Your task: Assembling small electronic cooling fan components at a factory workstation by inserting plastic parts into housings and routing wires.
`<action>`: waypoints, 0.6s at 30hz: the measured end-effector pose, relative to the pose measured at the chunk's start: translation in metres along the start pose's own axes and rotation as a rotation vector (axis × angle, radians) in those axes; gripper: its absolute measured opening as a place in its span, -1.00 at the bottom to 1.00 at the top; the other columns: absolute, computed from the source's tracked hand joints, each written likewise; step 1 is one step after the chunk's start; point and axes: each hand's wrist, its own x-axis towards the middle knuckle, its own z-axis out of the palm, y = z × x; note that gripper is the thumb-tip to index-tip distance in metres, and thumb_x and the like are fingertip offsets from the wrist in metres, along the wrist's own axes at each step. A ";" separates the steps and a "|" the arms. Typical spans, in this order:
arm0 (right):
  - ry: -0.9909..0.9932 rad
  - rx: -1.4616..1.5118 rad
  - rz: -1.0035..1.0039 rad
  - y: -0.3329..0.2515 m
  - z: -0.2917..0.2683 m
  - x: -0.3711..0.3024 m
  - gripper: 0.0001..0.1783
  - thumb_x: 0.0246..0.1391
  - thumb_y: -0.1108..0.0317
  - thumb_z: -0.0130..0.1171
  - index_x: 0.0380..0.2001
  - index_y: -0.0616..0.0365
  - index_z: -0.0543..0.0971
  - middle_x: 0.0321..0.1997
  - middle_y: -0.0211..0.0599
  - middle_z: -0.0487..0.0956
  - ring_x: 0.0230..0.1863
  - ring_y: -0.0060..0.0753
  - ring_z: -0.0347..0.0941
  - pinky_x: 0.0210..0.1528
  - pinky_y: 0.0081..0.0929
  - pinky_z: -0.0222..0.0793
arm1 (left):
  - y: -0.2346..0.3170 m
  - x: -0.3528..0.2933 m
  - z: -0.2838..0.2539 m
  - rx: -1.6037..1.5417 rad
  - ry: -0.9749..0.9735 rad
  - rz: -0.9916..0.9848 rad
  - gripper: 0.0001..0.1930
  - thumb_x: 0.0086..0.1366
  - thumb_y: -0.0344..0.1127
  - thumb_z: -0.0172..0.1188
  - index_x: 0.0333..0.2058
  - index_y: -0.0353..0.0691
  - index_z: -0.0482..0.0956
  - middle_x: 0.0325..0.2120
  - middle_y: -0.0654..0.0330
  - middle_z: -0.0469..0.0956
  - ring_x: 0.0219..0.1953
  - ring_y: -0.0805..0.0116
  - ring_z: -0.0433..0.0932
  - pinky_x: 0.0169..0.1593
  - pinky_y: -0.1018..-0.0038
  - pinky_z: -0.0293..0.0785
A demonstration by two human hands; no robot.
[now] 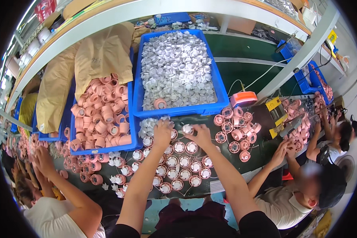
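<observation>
My left hand is over a small heap of white plastic caps at the foot of the big blue bin. Its fingers are drawn together, and what they hold, if anything, is hidden. To the right, my right hand pinches a small round part with a white cap between thumb and fingers. Below both hands, rows of pink round housings with white caps in them stand on the dark bench. Thin wires trail from several of them.
A blue bin of white caps stands ahead, with a pink housing on top. Left of it, another blue bin holds pink housings under brown paper. Uncapped housings sit right, near an orange-and-white box. People work on both sides.
</observation>
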 end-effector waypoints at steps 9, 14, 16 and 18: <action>-0.197 0.572 0.190 0.030 -0.030 -0.019 -0.63 -0.16 0.36 0.25 -0.21 0.16 0.47 -0.30 -0.25 0.55 -0.37 -0.48 0.48 -0.32 -0.53 0.37 | -0.026 0.029 0.005 0.200 -0.157 0.276 -0.87 0.00 -0.34 0.04 -0.45 -0.18 0.53 -0.29 0.20 0.42 -0.14 0.29 0.33 -0.25 0.40 0.34; -0.068 -0.794 -0.062 0.041 -0.079 -0.028 -0.49 -0.40 0.41 0.23 -0.20 0.03 0.49 0.00 -0.26 0.36 -0.08 -0.14 0.28 -0.30 -0.24 0.34 | -0.038 0.020 -0.004 0.083 -0.069 0.218 -0.82 -0.05 -0.37 0.09 -0.39 -0.21 0.47 -0.29 0.17 0.42 -0.17 0.25 0.36 -0.28 0.33 0.37; -0.131 -0.746 -0.060 0.043 -0.083 -0.026 -0.49 -0.41 0.41 0.23 -0.20 0.05 0.49 -0.04 -0.28 0.38 -0.09 -0.17 0.29 -0.30 -0.25 0.34 | -0.037 0.020 -0.007 -0.012 -0.064 0.161 -0.75 -0.10 -0.39 0.14 -0.35 -0.21 0.44 -0.29 0.15 0.41 -0.16 0.22 0.36 -0.28 0.32 0.37; -0.129 -0.678 -0.079 0.041 -0.086 -0.020 -0.52 -0.41 0.37 0.25 -0.23 0.08 0.48 -0.16 -0.32 0.44 -0.19 -0.22 0.35 -0.32 -0.29 0.38 | -0.036 0.018 -0.013 -0.125 -0.033 0.099 -0.55 -0.23 -0.45 0.25 -0.26 -0.19 0.35 -0.35 0.13 0.42 -0.21 0.13 0.39 -0.27 0.26 0.36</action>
